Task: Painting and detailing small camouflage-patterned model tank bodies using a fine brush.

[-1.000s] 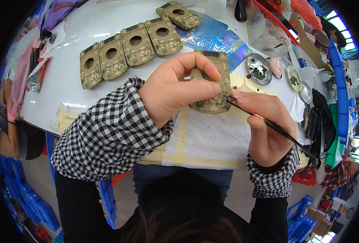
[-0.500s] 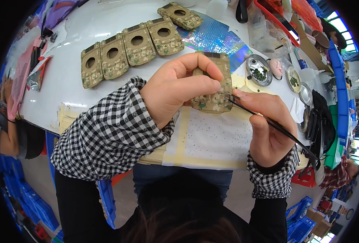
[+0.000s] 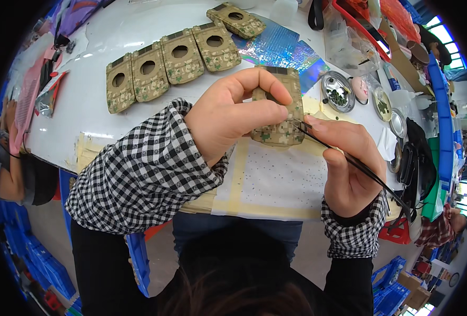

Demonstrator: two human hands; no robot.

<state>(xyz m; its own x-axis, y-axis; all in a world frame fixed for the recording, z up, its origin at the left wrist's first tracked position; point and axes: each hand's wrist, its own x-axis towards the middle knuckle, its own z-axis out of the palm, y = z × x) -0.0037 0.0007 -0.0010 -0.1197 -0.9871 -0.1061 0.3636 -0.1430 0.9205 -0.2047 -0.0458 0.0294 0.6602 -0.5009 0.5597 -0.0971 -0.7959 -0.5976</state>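
A camouflage-patterned model tank hull (image 3: 278,135) is held above the table in my left hand (image 3: 228,113), the thumb and bent forefinger closed on its upper surface. That hand hides much of its left part. Between the thumb and fingers of my right hand (image 3: 354,163) is a pair of slim black tweezers (image 3: 369,175). Their tips reach the hull's top beside my left thumb. Whether the tips pinch a small part is too fine to make out. Beneath lies a white sheet (image 3: 265,197) edged with yellowish tape and scattered with many tiny dark bits.
Several similar hulls, like this one (image 3: 183,60), with round holes lie at the back left. A round metal dish (image 3: 334,79) of small dark green pieces stands right of shiny blue sheets (image 3: 273,45). Farther right are a clear bag, lids and a red tray (image 3: 362,29).
Almost nothing differs. The held hull and both hands have shifted very slightly, with the tweezer tips staying at the same area of the hull.
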